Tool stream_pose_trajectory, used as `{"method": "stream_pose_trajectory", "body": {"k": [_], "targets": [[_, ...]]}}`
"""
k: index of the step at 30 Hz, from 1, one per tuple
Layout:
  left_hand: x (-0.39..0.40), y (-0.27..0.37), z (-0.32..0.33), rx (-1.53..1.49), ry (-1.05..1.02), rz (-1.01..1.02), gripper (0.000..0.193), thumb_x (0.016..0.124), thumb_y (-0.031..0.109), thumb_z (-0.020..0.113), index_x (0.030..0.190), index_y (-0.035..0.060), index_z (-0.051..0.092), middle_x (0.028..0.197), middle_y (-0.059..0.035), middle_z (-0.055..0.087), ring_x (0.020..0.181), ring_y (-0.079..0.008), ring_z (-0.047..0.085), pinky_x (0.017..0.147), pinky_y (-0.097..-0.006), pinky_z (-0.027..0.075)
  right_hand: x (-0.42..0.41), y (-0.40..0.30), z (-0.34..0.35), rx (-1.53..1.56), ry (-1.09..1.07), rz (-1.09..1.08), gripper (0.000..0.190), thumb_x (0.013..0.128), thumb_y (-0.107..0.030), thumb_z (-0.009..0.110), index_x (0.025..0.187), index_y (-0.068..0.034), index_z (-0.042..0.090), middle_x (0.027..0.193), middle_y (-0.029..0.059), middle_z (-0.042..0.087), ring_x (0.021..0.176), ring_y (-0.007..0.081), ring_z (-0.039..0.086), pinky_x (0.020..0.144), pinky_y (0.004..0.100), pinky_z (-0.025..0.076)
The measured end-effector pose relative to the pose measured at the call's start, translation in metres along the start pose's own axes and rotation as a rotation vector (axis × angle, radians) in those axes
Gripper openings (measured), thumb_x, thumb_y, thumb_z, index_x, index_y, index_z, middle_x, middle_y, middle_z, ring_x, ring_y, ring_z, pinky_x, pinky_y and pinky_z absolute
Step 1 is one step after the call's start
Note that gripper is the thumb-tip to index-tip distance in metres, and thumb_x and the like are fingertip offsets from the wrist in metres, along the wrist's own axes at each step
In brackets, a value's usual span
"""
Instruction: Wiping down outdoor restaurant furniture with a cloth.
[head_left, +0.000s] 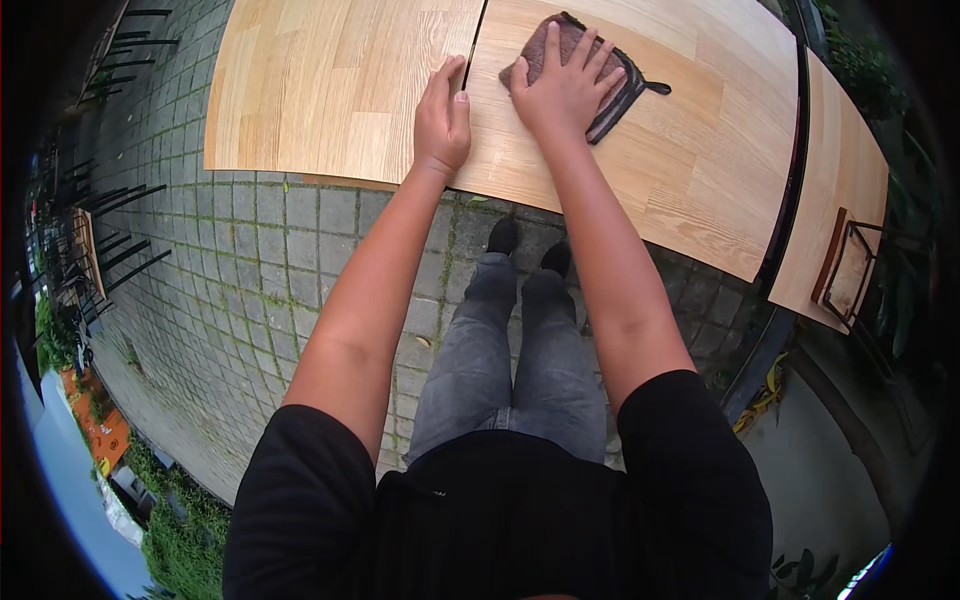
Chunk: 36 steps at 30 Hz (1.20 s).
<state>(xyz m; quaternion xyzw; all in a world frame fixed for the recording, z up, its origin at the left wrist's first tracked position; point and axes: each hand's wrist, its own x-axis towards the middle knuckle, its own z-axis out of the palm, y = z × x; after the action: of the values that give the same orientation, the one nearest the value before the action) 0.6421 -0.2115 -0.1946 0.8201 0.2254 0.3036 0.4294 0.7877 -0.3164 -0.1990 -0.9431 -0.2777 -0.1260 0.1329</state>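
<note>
My right hand (564, 94) lies flat with fingers spread on top of a folded brown cloth (534, 54) with a dark edging and a small hanging loop. The palm presses it against a light wood tabletop (690, 142), and no fingers curl around it. My left hand (444, 120) rests on its side by the dark gap between this tabletop and the adjoining wood tabletop (315, 97). Its fingers are straight and close together, the thumb is held apart, and nothing is in it.
Another wood tabletop (832, 195) stands at the right, past a dark gap, with a metal-framed item (851, 266) on it. Grey paving (300, 240) with moss in its joints lies below. Other tables with dark legs (127, 247) stand at the far left.
</note>
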Motion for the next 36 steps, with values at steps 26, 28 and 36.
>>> {"method": "stream_pose_trajectory", "body": {"k": [26, 28, 36], "targets": [[0.051, 0.042, 0.03, -0.005, -0.108, -0.063, 0.019, 0.104, 0.007, 0.06, 0.118, 0.002, 0.071, 0.124, -0.0165, 0.074, 0.117, -0.0366, 0.071, 0.104, -0.044, 0.055, -0.118, 0.026, -0.062, 0.434, -0.347, -0.301, 0.079, 0.092, -0.05, 0.072, 0.165, -0.025, 0.054, 0.18, 0.0185, 0.031, 0.168, 0.0438, 0.022, 0.131, 0.0709, 0.014], [0.058, 0.051, 0.063, 0.195, -0.197, 0.103, 0.02, 0.102, 0.008, 0.063, 0.12, 0.0032, 0.071, 0.132, -0.018, 0.07, 0.128, -0.04, 0.066, 0.109, -0.0476, 0.053, -0.118, 0.101, -0.082, 0.339, -0.336, -0.121, 0.082, 0.091, -0.051, 0.073, 0.166, -0.026, 0.053, 0.181, 0.019, 0.029, 0.168, 0.0444, 0.022, 0.131, 0.0706, 0.014], [0.071, 0.059, 0.141, 0.532, -0.214, 0.239, 0.043, 0.098, 0.011, 0.066, 0.141, 0.0052, 0.064, 0.159, -0.0212, 0.055, 0.154, -0.0428, 0.046, 0.126, -0.0518, 0.04, 0.037, 0.328, -0.04, -0.014, 0.005, 0.214, 0.08, 0.096, -0.063, 0.067, 0.168, -0.032, 0.049, 0.18, 0.0179, 0.032, 0.167, 0.0428, 0.025, 0.133, 0.0662, 0.015]]}}
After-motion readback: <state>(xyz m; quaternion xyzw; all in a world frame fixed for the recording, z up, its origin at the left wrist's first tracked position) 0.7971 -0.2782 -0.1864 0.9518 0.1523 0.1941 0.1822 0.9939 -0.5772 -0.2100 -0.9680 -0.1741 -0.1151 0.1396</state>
